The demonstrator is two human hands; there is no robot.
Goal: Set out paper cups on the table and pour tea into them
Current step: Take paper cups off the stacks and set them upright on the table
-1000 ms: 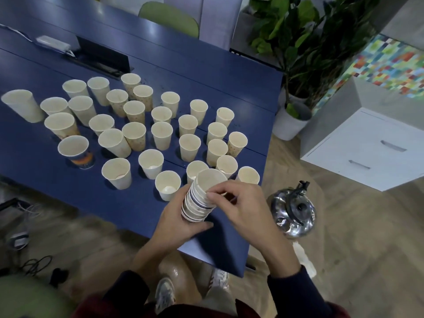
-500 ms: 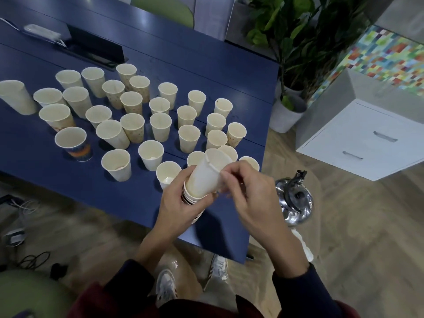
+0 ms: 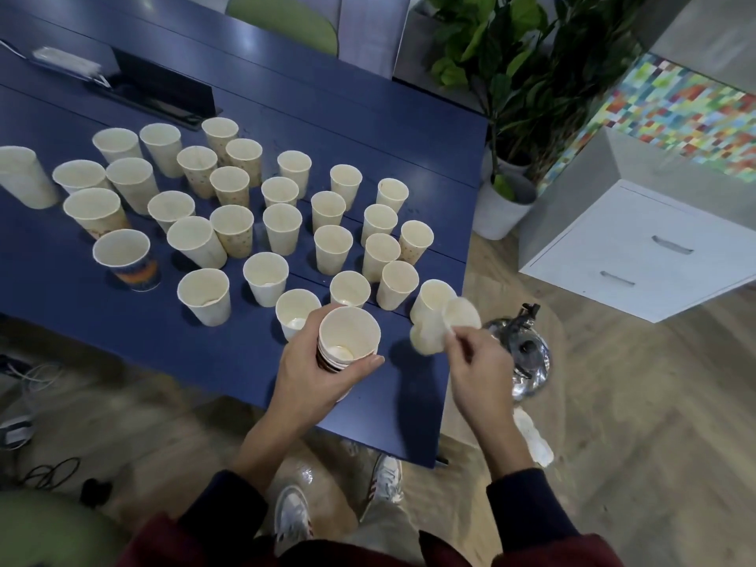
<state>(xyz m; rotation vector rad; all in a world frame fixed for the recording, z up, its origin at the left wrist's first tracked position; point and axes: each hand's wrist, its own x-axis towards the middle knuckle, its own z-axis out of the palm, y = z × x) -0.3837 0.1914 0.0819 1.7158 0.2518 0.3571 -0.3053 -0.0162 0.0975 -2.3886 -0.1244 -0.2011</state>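
Cups crowd blue table; kettle on floor.

Paper cups, matt cream; counter, smooth blue with soft sheen; kettle, polished mirror-bright metal; floor, matt wood herringbone.

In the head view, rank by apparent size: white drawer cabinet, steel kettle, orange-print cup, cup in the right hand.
1. white drawer cabinet
2. steel kettle
3. orange-print cup and the single cup pinched by the right hand look alike; the held one is blurred and nearer, so unranked.
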